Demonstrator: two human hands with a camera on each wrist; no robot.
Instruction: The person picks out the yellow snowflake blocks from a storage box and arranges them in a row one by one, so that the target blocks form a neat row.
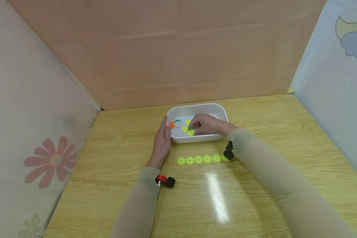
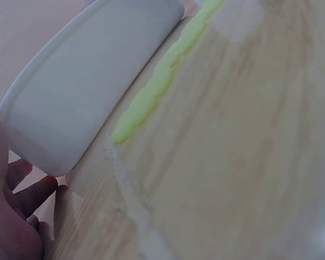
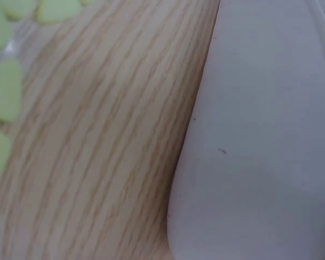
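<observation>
A white plastic tray (image 1: 196, 138) stands on the table. My left hand (image 1: 162, 140) lies along its left end, fingers extended against the outer wall. Reaching over the front rim, my right hand (image 1: 206, 125) has its fingers bent down into the tray. Thumb and fingertips meet at a yellow notched disc (image 1: 191, 133), a snowflake-type building piece. More yellow discs (image 1: 184, 129) lie beside the fingertips. In front of the tray runs a straight row of several yellow discs (image 1: 198, 160); the right wrist camera partly covers its right end. The right wrist view does not show the right hand.
Inside the tray's left end are an orange disc (image 1: 171, 124) and a white disc (image 1: 177, 124) overlapping a green one. A thin pale strip (image 2: 135, 203) meets the row's left end. The wood-grain table (image 1: 113, 145) has printed-sheet walls at its sides and a tan one behind.
</observation>
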